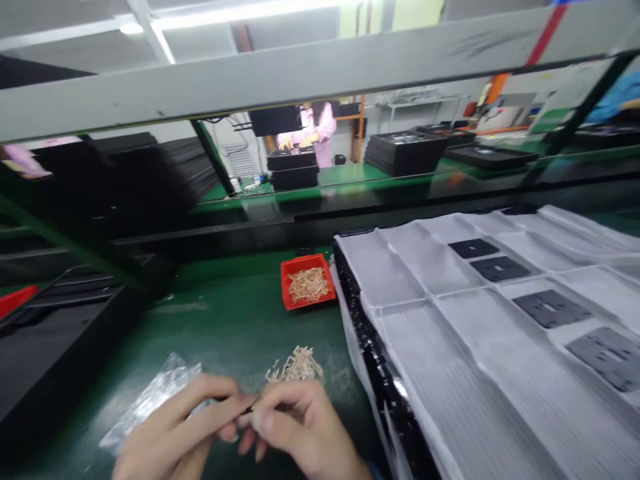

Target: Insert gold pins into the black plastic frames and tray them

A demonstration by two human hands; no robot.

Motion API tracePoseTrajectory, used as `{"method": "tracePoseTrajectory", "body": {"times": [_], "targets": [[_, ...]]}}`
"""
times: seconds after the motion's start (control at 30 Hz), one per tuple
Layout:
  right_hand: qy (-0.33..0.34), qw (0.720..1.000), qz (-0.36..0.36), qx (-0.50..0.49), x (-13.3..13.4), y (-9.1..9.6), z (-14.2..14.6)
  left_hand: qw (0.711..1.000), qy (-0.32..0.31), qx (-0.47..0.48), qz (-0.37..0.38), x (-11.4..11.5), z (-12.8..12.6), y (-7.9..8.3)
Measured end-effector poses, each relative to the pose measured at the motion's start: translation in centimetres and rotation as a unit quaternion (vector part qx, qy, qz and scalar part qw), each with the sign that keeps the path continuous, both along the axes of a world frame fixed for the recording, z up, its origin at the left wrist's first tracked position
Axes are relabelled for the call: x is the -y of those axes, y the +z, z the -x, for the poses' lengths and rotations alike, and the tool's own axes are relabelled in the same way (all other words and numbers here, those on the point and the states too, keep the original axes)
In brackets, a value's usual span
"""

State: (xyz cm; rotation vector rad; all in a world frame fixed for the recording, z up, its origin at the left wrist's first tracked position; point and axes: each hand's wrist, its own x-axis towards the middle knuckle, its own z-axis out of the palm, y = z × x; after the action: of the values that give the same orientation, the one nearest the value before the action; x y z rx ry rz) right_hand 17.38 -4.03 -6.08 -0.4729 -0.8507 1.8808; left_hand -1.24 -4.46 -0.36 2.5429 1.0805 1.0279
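fingers [210, 393] of left hand [165, 433] and right hand [300, 427] pinched narrow on a thin dark strip [239, 407], near loose tan pieces [295, 365]; seems light, fragile; hold by edges.

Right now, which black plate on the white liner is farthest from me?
The plate at the row's far end, beyond the other three.

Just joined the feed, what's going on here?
The person's left hand and right hand hold a small thin part between them, above a green bench. A loose pile of tan pieces lies just beyond, similar pieces sit in a red tray, and a silver foil bag lies by the left hand. Black plates rest on a white plastic sheet to the right.
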Motion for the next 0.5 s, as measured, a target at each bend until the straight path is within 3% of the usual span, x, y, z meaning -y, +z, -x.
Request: {"method": "tracePoseTrajectory", "body": {"times": [0.1, 0.3, 0.5], "targets": [[0.018, 0.999, -0.032, 0.01, 0.3, 0.1, -1.2, 0.998, -0.055, 0.005, -0.024, -0.2, -0.9, 1.3], [0.015, 0.995, -0.086, 0.055, 0.8, -0.2, -2.3, 0.995, -0.089, -0.004, -0.034, -0.2, -0.6, 0.8], [0.03, 0.989, -0.116, 0.085, 0.9, -0.2, -2.6, 0.989, -0.134, -0.055, -0.014, -0.4, 0.0, 2.4]]}}
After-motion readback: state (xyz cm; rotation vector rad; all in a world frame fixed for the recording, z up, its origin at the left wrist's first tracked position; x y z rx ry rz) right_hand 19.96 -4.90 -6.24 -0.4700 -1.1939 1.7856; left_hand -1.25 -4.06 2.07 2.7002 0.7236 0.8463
